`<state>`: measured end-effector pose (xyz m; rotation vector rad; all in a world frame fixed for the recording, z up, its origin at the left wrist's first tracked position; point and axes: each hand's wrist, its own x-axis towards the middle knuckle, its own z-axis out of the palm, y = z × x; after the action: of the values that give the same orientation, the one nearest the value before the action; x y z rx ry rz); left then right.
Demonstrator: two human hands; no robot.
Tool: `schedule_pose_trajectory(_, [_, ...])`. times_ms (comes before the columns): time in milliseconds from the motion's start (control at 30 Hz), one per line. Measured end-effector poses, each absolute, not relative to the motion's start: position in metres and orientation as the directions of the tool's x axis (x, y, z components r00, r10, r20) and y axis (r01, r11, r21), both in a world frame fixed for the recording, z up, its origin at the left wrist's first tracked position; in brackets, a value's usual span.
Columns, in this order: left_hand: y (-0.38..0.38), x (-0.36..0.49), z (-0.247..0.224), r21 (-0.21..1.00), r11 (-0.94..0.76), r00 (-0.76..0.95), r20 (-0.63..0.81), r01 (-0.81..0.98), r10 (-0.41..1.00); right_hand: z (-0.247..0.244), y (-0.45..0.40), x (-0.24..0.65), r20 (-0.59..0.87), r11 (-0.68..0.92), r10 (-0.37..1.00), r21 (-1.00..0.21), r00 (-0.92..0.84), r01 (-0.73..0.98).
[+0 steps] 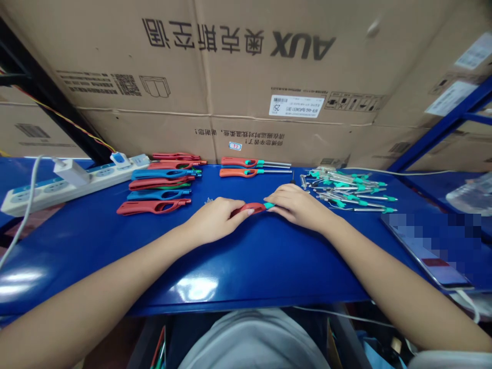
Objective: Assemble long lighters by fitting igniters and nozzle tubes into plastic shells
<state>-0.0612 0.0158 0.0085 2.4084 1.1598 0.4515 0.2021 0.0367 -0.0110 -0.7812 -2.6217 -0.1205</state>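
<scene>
My left hand (215, 219) is closed round a red lighter body (253, 207) above the middle of the blue table. At its right end the body has a green collar (268, 205), and the fingers of my right hand (295, 205) are closed there. What lies under my right fingers is mostly hidden. Behind my hands lie several assembled lighters (238, 172) with metal tubes. Left of them is a column of red and blue lighter bodies (154, 206). To the right of my right hand is a pile of metal tubes with green parts (351, 189).
A white power strip (100, 179) with plugs and a cable lies at the left. A phone (430, 256) rests at the right edge. Tall cardboard boxes (230, 82) stand behind the blue table (246, 271). Small metal pieces (208, 201) lie beyond my left hand.
</scene>
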Motion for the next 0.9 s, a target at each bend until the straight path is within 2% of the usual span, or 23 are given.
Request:
schedule_pose_trajectory(67, [0.014, -0.061, 0.010, 0.497, -0.578, 0.619, 0.101, 0.647, 0.779, -0.011, 0.035, 0.202, 0.384, 0.861, 0.475, -0.016, -0.792, 0.509])
schedule_pose_trajectory(100, [0.015, -0.061, 0.010, 0.530, -0.552, 0.615, 0.071, 0.643, 0.785, -0.011, 0.034, 0.201, 0.386, 0.873, 0.449, 0.000, -0.806, 0.487])
schedule_pose_trajectory(200, [0.018, -0.062, 0.012, 0.703, -0.299, 0.559, -0.169, 0.646, 0.811, -0.014, 0.031, 0.198, 0.427, 0.897, 0.377, 0.050, -0.821, 0.438])
schedule_pose_trajectory(267, [0.020, -0.062, 0.013, 0.754, -0.117, 0.526, -0.328, 0.646, 0.785, -0.015, 0.030, 0.197, 0.458, 0.900, 0.351, 0.076, -0.817, 0.430])
schedule_pose_trajectory(300, [0.019, -0.062, 0.013, 0.762, -0.080, 0.521, -0.358, 0.643, 0.775, -0.015, 0.029, 0.196, 0.466, 0.897, 0.347, 0.088, -0.814, 0.433])
schedule_pose_trajectory(333, [0.019, -0.061, 0.013, 0.766, -0.092, 0.525, -0.342, 0.636, 0.779, -0.016, 0.029, 0.196, 0.470, 0.894, 0.345, 0.098, -0.812, 0.437])
schedule_pose_trajectory(400, [0.015, -0.060, 0.011, 0.747, -0.228, 0.543, -0.206, 0.624, 0.814, -0.016, 0.028, 0.196, 0.466, 0.890, 0.341, 0.119, -0.816, 0.440])
schedule_pose_trajectory(467, [0.009, -0.058, 0.007, 0.667, -0.385, 0.549, -0.044, 0.638, 0.834, -0.015, 0.028, 0.196, 0.463, 0.890, 0.331, 0.136, -0.822, 0.435])
schedule_pose_trajectory(533, [0.005, -0.057, 0.005, 0.578, -0.469, 0.549, 0.044, 0.667, 0.835, -0.015, 0.027, 0.196, 0.458, 0.891, 0.327, 0.144, -0.827, 0.432])
schedule_pose_trajectory(800, [0.001, -0.057, 0.006, 0.371, -0.602, 0.602, 0.132, 0.707, 0.788, -0.012, 0.024, 0.196, 0.432, 0.899, 0.365, 0.065, -0.825, 0.432])
schedule_pose_trajectory(900, [0.002, -0.058, 0.006, 0.329, -0.627, 0.623, 0.130, 0.707, 0.771, -0.013, 0.024, 0.195, 0.422, 0.901, 0.383, 0.022, -0.822, 0.432])
